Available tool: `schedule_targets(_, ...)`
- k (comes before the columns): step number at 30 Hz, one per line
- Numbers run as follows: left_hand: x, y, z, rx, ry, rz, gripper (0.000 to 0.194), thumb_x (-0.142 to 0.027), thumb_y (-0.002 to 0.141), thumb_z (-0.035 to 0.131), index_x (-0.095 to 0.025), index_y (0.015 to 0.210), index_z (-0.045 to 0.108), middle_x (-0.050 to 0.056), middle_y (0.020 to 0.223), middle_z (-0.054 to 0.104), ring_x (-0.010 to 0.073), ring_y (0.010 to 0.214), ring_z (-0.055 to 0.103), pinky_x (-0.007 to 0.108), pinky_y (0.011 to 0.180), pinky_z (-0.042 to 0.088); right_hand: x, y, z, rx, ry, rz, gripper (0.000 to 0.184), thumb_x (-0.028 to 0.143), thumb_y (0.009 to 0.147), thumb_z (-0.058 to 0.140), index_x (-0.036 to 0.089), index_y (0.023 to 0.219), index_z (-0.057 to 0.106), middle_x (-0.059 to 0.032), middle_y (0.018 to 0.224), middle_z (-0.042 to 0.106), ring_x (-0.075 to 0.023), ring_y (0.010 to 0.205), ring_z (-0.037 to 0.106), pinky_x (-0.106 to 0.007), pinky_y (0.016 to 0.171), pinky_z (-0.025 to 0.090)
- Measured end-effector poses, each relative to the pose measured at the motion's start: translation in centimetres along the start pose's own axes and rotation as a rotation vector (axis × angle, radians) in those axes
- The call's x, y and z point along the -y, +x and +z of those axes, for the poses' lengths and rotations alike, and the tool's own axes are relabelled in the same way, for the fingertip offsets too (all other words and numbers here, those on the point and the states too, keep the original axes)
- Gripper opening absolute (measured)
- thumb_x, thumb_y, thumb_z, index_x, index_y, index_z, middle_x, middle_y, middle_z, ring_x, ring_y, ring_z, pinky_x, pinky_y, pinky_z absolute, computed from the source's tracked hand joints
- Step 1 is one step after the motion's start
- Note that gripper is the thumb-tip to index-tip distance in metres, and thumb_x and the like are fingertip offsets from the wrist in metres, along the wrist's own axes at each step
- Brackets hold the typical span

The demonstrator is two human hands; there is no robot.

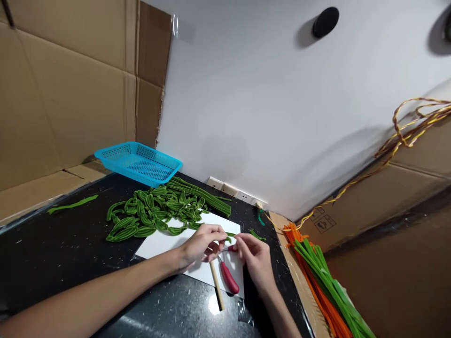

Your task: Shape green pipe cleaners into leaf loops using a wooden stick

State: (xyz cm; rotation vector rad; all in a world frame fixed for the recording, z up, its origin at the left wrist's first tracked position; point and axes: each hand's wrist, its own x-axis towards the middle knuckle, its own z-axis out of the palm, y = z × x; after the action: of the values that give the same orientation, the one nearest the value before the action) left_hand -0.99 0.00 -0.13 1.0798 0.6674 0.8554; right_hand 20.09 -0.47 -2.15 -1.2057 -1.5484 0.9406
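- While both hands are raised close together, the left hand has its fingers bent inward, thumb and forefinger closed on a short green strip.
- The right hand pinches with thumb and forefinger at the strip's other side, so the strip lies between the two sets of fingertips.
- Beneath the fingers is a white sheet, flat on a black tabletop.
- Just under the fingertips and toward the wearer, a tool with red handles lies on the sheet, one handle partly covered by the right fingers.
- Beside it, nearer the left fingers, a wooden stick points toward the wearer, its near end past the sheet's edge.
- Beyond the left fingers and to their left, looped green leaf shapes form a loose pile that overlaps the sheet.
- Farther off, behind that pile, are a bundle of straight green stems and a blue basket.
- Well left of the fingers, one flat green piece lies alone.
- Near the right fingers, on their outer side, is a small green curl.
- Farther right are orange strips and bright green strips.
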Motion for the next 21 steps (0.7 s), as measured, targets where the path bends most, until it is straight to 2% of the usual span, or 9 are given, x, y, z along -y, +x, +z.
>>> schedule_targets(2, -0.4, 0.3, -0.6, -0.144, 0.270, 0.171, 0.029, -0.043, 0.090, 0.056, -0.019, 0.076, 0.052, -0.002, 0.066, 0.052, 0.0098, 0.049, 0.044, 0.023, 0.045, 0.029, 0.1, 1.2, 0.0, -0.082, -0.342, -0.155, 0.016, 0.032, 0.091, 0.068, 0.020, 0.094, 0.077, -0.0078, 0.086, 0.074, -0.0209, 0.072, 0.066, -0.032, 0.068, 0.051)
schedule_targets(4, -1.0, 0.3, -1.5, -0.346, 0.684, 0.423, 0.022, -0.031, 0.091, 0.055, -0.018, 0.073, 0.054, 0.000, 0.070, 0.056, 0.0143, 0.064, 0.052, 0.026, 0.058, 0.036, 0.4, 2.6, 0.0, -0.048, -0.566, -0.249, 0.021, 0.023, 0.093, 0.057, 0.021, 0.102, 0.076, -0.0075, 0.096, 0.076, -0.0208, 0.077, 0.066, -0.033, 0.074, 0.052)
schedule_targets(5, -1.3, 0.2, -2.0, -0.444, 0.892, 0.509, 0.020, -0.025, 0.089, 0.055, -0.019, 0.071, 0.053, 0.001, 0.071, 0.056, 0.0155, 0.067, 0.052, 0.028, 0.061, 0.035, 0.5, 3.3, 0.1, -0.039, -0.600, -0.256, 0.022, 0.021, 0.092, 0.056, 0.021, 0.101, 0.076, -0.0070, 0.097, 0.076, -0.0202, 0.077, 0.066, -0.032, 0.075, 0.052)
schedule_targets(7, -1.9, 0.1, -3.3, -0.535, 1.199, 0.626, 0.018, -0.018, 0.089, 0.055, -0.019, 0.071, 0.052, 0.001, 0.072, 0.056, 0.0166, 0.069, 0.051, 0.030, 0.061, 0.032, 0.8, 5.0, 0.2, -0.045, -0.647, -0.251, 0.024, 0.019, 0.092, 0.055, 0.021, 0.104, 0.076, -0.0068, 0.102, 0.076, -0.0200, 0.081, 0.066, -0.031, 0.078, 0.052)
schedule_targets(10, -2.5, 0.0, -5.4, -0.654, 1.425, 0.698, 0.022, -0.008, 0.087, 0.053, -0.020, 0.069, 0.049, 0.001, 0.069, 0.055, 0.0183, 0.070, 0.050, 0.031, 0.061, 0.030, 0.8, 7.4, 0.7, -0.049, -0.721, -0.245, 0.027, 0.018, 0.089, 0.060, 0.021, 0.112, 0.074, -0.0075, 0.111, 0.075, -0.0216, 0.092, 0.068, -0.032, 0.085, 0.051)
schedule_targets(12, -2.5, 0.2, -6.5, -0.631, 1.486, 0.737, 0.025, 0.000, 0.085, 0.051, -0.020, 0.070, 0.050, 0.002, 0.069, 0.056, 0.0194, 0.070, 0.051, 0.032, 0.062, 0.030, 0.8, 8.7, 1.3, -0.045, -0.780, -0.247, 0.023, 0.018, 0.088, 0.064, 0.022, 0.107, 0.076, -0.0064, 0.107, 0.075, -0.0223, 0.093, 0.067, -0.031, 0.084, 0.050)
schedule_targets(15, -1.8, 0.7, -7.1, -0.538, 1.524, 0.787, 0.030, 0.007, 0.080, 0.050, -0.021, 0.069, 0.051, 0.002, 0.068, 0.058, 0.0196, 0.067, 0.053, 0.033, 0.060, 0.031, 0.6, 9.8, 2.3, -0.049, -0.868, -0.252, 0.010, 0.017, 0.087, 0.067, 0.022, 0.086, 0.075, -0.0056, 0.091, 0.073, -0.0230, 0.084, 0.065, -0.031, 0.074, 0.047)
schedule_targets(19, 0.0, 1.0, -5.4, -0.382, 1.567, 0.813, 0.028, 0.006, 0.078, 0.054, -0.021, 0.070, 0.051, 0.001, 0.069, 0.063, 0.0188, 0.068, 0.059, 0.032, 0.061, 0.036, 0.1, 10.2, 2.8, -0.060, -0.928, -0.292, 0.011, 0.017, 0.087, 0.067, 0.022, 0.078, 0.071, -0.0072, 0.086, 0.071, -0.0265, 0.086, 0.062, -0.034, 0.075, 0.045)
schedule_targets(21, 1.1, 1.1, -4.2, -0.210, 1.541, 0.827, 0.021, -0.003, 0.080, 0.061, -0.021, 0.073, 0.053, 0.001, 0.073, 0.065, 0.0187, 0.070, 0.061, 0.032, 0.061, 0.038, -0.2, 10.1, 2.7, -0.048, -0.933, -0.312, 0.009, 0.017, 0.086, 0.067, 0.023, 0.081, 0.070, -0.0084, 0.089, 0.071, -0.0285, 0.089, 0.060, -0.037, 0.078, 0.045)
